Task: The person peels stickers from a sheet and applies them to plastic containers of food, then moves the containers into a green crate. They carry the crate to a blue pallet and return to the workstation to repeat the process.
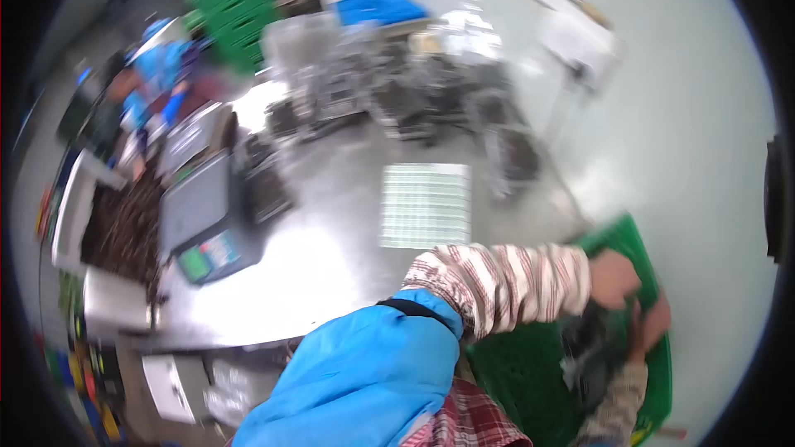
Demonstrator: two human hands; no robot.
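Observation:
Both my hands reach over a green crate at the lower right. My left hand is curled closed near the crate's far end, its fingertips hidden beneath it. Just below it, my right hand lies along the crate's right side, its fingers blurred by motion. Dark packs in clear plastic lie in the crate, close beside the right hand. A white-and-green printed label sheet rests flat on the metal table, left of the crate.
Several clear plastic packs with dark contents crowd the table's back. A grey scale stands at left, beside a white bin of dark, stringy pieces. Green stacked crates and a person in blue are farther back.

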